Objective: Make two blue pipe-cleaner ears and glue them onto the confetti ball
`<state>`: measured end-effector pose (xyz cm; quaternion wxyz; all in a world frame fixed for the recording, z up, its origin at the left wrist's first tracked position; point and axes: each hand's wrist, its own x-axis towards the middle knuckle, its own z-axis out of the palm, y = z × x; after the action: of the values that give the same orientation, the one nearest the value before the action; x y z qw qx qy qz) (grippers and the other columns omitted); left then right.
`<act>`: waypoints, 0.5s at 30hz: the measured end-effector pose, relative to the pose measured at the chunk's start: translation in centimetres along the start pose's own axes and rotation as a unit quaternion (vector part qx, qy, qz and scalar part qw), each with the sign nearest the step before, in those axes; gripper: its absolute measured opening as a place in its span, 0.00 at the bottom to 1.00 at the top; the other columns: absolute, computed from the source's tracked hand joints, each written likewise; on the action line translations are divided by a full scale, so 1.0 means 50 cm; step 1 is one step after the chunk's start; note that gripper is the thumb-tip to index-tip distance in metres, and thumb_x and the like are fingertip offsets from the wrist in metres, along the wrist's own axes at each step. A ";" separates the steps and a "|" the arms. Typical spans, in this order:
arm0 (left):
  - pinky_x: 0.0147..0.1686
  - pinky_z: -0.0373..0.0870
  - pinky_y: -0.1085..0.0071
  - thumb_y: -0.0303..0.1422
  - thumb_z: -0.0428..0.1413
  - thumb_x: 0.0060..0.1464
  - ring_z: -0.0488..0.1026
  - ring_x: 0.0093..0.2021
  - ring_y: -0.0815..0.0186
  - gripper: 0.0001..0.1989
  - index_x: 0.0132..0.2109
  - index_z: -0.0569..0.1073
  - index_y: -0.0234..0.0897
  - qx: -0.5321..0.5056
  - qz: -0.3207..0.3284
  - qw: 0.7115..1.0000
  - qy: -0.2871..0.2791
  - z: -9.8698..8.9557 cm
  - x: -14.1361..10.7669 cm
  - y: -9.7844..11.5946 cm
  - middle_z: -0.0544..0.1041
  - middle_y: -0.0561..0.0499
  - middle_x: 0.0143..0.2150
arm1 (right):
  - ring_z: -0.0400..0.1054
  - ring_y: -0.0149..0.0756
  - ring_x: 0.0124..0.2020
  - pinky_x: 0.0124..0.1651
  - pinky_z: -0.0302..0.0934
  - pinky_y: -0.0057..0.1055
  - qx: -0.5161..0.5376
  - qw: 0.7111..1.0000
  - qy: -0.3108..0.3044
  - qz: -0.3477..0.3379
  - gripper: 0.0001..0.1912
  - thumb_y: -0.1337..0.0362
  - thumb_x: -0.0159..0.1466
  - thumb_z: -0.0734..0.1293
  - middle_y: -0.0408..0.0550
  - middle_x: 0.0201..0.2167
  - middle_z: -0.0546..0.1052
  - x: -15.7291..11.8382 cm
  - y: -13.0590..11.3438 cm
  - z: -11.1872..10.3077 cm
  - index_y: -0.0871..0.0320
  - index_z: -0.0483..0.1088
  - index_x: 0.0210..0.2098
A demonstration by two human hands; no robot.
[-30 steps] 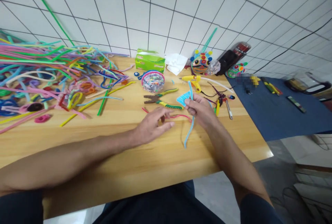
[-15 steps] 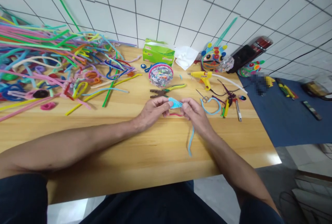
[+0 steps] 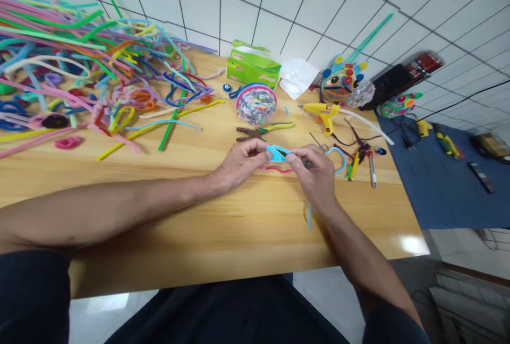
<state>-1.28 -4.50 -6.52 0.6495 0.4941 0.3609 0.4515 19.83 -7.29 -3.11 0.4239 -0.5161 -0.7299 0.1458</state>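
Light-blue piece [image 3: 276, 153] pinched between fingertips of left hand [image 3: 244, 165] and right hand [image 3: 315, 173], held above wooden table [image 3: 223, 243]. Pliers [image 3: 255, 132] seen just beyond left hand; yellow glue gun [image 3: 325, 114] placed farther out, beyond right hand.

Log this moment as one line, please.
left hand: pinching light-blue fuzzy woven piece | right hand: gripping its other end | beyond hands: yellow-green-handled metal pliers, yellow plastic glue gun
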 end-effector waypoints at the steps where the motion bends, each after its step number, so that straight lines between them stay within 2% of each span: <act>1: 0.38 0.74 0.71 0.43 0.70 0.52 0.75 0.33 0.69 0.17 0.41 0.79 0.35 -0.006 0.000 1.000 0.000 0.000 0.001 -0.002 0.80 0.53 0.34 | 0.68 0.35 0.31 0.37 0.63 0.35 -0.007 1.000 0.003 -0.006 0.07 0.62 0.69 0.73 0.42 0.28 0.78 -0.001 0.001 0.001 0.52 0.80 0.33; 5: 0.39 0.76 0.70 0.41 0.72 0.51 0.77 0.33 0.69 0.17 0.41 0.79 0.35 -0.023 0.003 1.000 -0.002 0.000 0.003 -0.009 0.81 0.53 0.34 | 0.68 0.34 0.30 0.35 0.63 0.34 -0.037 0.999 0.016 -0.030 0.09 0.61 0.70 0.73 0.42 0.27 0.77 -0.004 0.007 0.003 0.52 0.80 0.32; 8: 0.39 0.78 0.70 0.40 0.73 0.52 0.79 0.34 0.69 0.18 0.44 0.79 0.34 -0.036 0.011 0.999 -0.007 0.001 0.004 -0.013 0.84 0.51 0.38 | 0.68 0.35 0.29 0.34 0.64 0.34 -0.063 0.997 0.022 -0.044 0.05 0.61 0.71 0.72 0.42 0.28 0.77 -0.005 0.008 0.004 0.51 0.83 0.40; 11: 0.39 0.79 0.70 0.38 0.73 0.52 0.80 0.35 0.69 0.19 0.47 0.79 0.34 -0.049 0.022 0.998 -0.011 0.002 0.004 -0.017 0.86 0.49 0.41 | 0.69 0.35 0.29 0.34 0.65 0.34 -0.077 0.994 0.028 -0.072 0.06 0.64 0.72 0.72 0.41 0.28 0.77 -0.006 0.005 0.006 0.50 0.82 0.46; 15: 0.40 0.80 0.70 0.37 0.74 0.52 0.81 0.35 0.68 0.21 0.49 0.79 0.34 -0.058 0.030 0.998 -0.006 -0.001 0.005 -0.024 0.85 0.50 0.39 | 0.71 0.35 0.30 0.32 0.65 0.34 -0.089 0.989 0.041 -0.108 0.05 0.68 0.71 0.71 0.44 0.33 0.80 -0.008 0.002 0.012 0.51 0.80 0.41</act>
<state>-0.95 -4.37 -7.68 0.6654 0.4690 0.3154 0.4877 19.45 -7.47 -3.73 0.4192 -0.4757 -0.7732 0.0122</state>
